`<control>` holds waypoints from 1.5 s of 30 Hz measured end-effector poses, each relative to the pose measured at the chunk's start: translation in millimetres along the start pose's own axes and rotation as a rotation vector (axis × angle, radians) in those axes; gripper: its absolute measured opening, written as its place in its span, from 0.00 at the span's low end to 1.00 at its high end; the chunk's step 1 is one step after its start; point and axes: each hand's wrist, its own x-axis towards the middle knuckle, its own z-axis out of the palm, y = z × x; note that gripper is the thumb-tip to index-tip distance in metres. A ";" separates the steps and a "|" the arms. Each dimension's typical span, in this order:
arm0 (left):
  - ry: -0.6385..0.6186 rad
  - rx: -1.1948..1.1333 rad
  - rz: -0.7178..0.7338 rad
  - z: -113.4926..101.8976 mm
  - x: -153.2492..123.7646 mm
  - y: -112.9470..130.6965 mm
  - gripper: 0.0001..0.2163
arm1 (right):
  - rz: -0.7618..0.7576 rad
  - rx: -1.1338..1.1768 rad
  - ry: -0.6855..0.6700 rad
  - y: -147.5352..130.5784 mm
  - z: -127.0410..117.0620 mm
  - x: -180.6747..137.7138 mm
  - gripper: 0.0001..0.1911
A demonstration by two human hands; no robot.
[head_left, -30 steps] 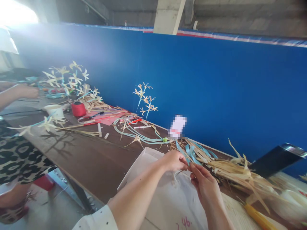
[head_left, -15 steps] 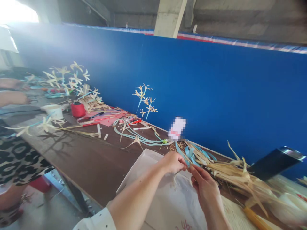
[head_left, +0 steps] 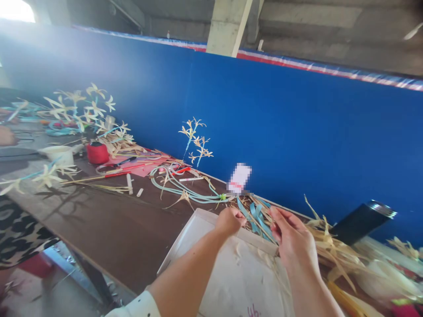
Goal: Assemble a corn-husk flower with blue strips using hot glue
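Two hands above white tray (head_left: 194, 233); left hand (head_left: 230, 220) clenched, contents hidden; right hand (head_left: 294, 243) by blue ribbons (head_left: 256, 215), grip unreadable.

Red spool (head_left: 97, 152), blue wall (head_left: 297, 132), light-blue ribbons (head_left: 256, 215)

one camera rides on the person's head, looking forward and down. the left hand (head_left: 229, 220) and right hand (head_left: 292, 240) sit close beneath it. the table (head_left: 109, 220) stretches away left of the fingers, and the blue wall (head_left: 297, 132) stands just beyond them.
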 end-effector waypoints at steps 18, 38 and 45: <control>0.261 -0.203 0.039 -3.0 1.0 1.6 0.09 | 0.111 0.257 0.062 70.5 18.4 23.2 0.18; -0.155 -0.906 -0.182 -13.9 -16.2 30.3 0.14 | 0.134 0.298 -0.124 67.5 18.6 20.2 0.19; -0.187 -0.944 -0.221 -14.0 -13.8 26.0 0.15 | -0.177 -0.135 -0.014 68.9 16.0 18.7 0.18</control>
